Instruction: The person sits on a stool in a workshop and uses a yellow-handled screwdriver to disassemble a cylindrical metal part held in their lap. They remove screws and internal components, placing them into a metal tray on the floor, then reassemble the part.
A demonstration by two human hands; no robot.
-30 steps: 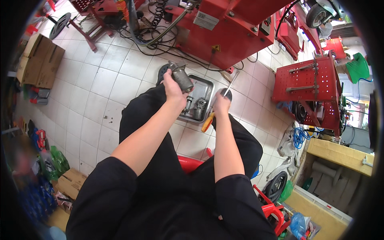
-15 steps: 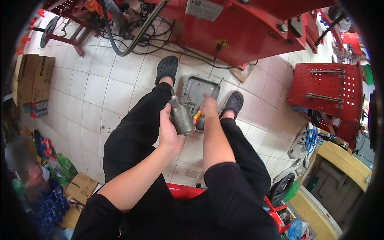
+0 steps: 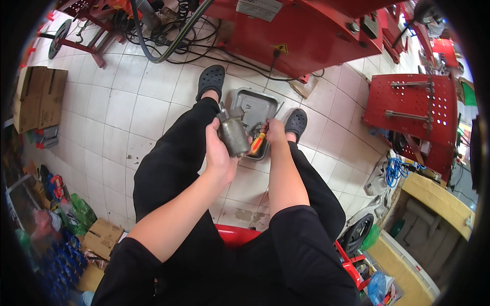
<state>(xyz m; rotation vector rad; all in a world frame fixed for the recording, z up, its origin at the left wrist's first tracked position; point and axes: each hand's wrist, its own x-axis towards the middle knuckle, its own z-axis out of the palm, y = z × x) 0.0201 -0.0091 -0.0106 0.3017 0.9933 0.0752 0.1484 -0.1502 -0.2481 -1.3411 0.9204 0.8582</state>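
Observation:
My left hand (image 3: 218, 155) is closed around a dull grey metal cylinder (image 3: 233, 136) with fittings on its top end, holding it at a tilt. My right hand (image 3: 274, 131), just right of it, grips a screwdriver by or near its red-and-yellow handle (image 3: 258, 144), which points down-left, while a thin shaft sticks out up to the right. Both hands are over a grey metal tray (image 3: 255, 92) on the floor between my feet; small metal parts lie in it, mostly hidden by the hands and cylinder.
A red machine (image 3: 301, 35) with cables and hoses stands ahead. A perforated red cart (image 3: 388, 97) with wrenches is at right, blue hose (image 3: 395, 173) below it. Cardboard boxes (image 3: 38, 99) and bags (image 3: 76, 211) are at left, a red seat (image 3: 229, 234) under me.
Since a second ago, both hands have come closer together and the screwdriver handle has swung beside the cylinder; both shoes now show. In the last half second, both hands have shifted slightly upward.

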